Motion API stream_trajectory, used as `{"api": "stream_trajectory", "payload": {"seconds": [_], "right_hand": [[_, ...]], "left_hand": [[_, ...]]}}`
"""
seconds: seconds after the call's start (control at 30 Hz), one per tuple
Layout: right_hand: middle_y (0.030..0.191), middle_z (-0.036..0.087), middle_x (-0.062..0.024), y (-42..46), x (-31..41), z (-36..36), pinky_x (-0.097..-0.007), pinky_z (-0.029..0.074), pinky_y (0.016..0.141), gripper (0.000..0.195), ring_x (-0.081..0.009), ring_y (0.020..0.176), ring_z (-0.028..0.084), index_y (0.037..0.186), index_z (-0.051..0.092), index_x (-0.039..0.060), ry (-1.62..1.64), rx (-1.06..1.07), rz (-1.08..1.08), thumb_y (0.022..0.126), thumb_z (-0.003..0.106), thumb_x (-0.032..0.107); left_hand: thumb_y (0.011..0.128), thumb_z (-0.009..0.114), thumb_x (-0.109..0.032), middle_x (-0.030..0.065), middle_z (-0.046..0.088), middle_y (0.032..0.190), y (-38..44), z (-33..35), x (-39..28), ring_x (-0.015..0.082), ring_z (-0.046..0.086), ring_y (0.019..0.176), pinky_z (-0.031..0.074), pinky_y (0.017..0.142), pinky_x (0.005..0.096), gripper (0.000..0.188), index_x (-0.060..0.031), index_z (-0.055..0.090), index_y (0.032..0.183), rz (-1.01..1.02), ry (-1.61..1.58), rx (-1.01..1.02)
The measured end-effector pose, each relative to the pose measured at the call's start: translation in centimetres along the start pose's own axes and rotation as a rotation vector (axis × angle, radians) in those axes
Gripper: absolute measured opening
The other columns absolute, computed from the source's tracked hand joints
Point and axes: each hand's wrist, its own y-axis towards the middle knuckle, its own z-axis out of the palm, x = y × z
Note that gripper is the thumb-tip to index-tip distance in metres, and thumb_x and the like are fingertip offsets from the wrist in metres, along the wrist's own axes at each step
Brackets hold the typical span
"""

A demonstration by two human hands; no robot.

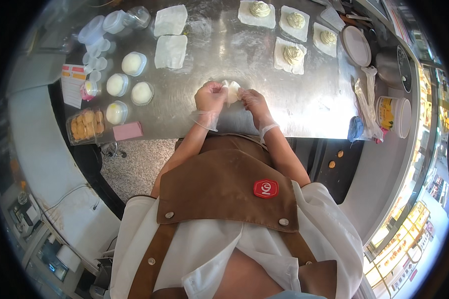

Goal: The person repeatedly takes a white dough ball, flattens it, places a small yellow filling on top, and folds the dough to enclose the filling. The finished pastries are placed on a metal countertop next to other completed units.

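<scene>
Both hands wear clear plastic gloves and meet over the near middle of the steel table. My left hand (211, 98) pinches the left edge of a white dough wrapper (231, 93), its rim gathered upward. On the wrapper's other side, my right hand (253, 101) grips the edge between its fingertips. Several square wrappers topped with piped cream swirls (293, 55) lie at the far right. Two bare square wrappers (171, 52) lie at the far left. Nearer on the left stand several round white filled dumplings (131, 63) in clear cups.
Empty plastic cups (91, 30) cluster at the far left, above a printed sheet (73, 85). A clear box of brown pastries (86, 125) and a pink cloth (128, 130) sit by the near left edge. A steel pot (391, 69), a tub (393, 116) and plastic bags (368, 101) line the right.
</scene>
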Motion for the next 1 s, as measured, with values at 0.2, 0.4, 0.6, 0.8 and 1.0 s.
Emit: {"api": "stream_trajectory", "payload": {"seconds": [0.2,0.4,0.6,0.8,1.0], "right_hand": [[0.084,0.064,-0.0049,1.8,-2.3,-0.6,-0.0247,0.045,0.069,0.025,-0.0113,0.076,0.056,0.094,0.064,-0.0028,-0.050,-0.065,-0.091,0.082,0.071,0.017],[0.085,0.064,-0.0046,1.1,-2.2,-2.1,-0.0241,0.045,0.071,0.017,-0.0112,0.078,0.056,0.098,0.064,-0.0033,-0.068,-0.136,-0.139,0.084,0.065,0.007],[0.084,0.066,-0.0074,-0.6,0.0,-0.3,-0.0250,0.046,0.071,0.015,-0.0123,0.078,0.059,0.095,0.065,-0.0031,-0.063,0.035,-0.247,0.082,0.065,0.005],[0.089,0.066,-0.0053,0.1,0.5,0.8,-0.0246,0.044,0.077,0.016,-0.0114,0.083,0.058,0.098,0.065,-0.0034,-0.030,0.068,-0.224,0.086,0.064,0.006],[0.087,0.066,-0.0059,0.2,0.2,1.2,-0.0250,0.046,0.074,0.019,-0.0115,0.080,0.058,0.099,0.066,-0.0038,-0.043,0.017,-0.140,0.084,0.067,0.007]], "left_hand": [[0.083,0.069,-0.005,0.0076,0.067,0.075,-0.1,0.1,-0.4,0.0107,0.063,0.061,0.053,0.056,0.0236,0.011,0.0034,0.064,0.089,-0.016,-0.022,0.008],[0.084,0.068,-0.004,0.0092,0.066,0.075,0.5,-0.3,0.7,0.0127,0.063,0.060,0.054,0.056,0.0246,0.013,0.0046,0.063,0.092,0.013,-0.104,-0.054],[0.084,0.068,-0.003,0.0092,0.067,0.076,0.2,-0.1,0.7,0.0136,0.064,0.062,0.054,0.058,0.0262,0.011,0.0049,0.063,0.092,0.088,0.006,-0.042],[0.081,0.069,-0.009,0.0074,0.070,0.078,-0.7,-0.6,-0.4,0.0129,0.066,0.067,0.053,0.064,0.0273,0.011,-0.0009,0.067,0.088,0.295,0.131,0.076],[0.084,0.065,-0.004,0.0068,0.069,0.086,0.0,-0.9,-0.1,0.0113,0.065,0.073,0.054,0.067,0.0258,0.011,0.0002,0.066,0.094,0.106,0.012,0.265]]}}
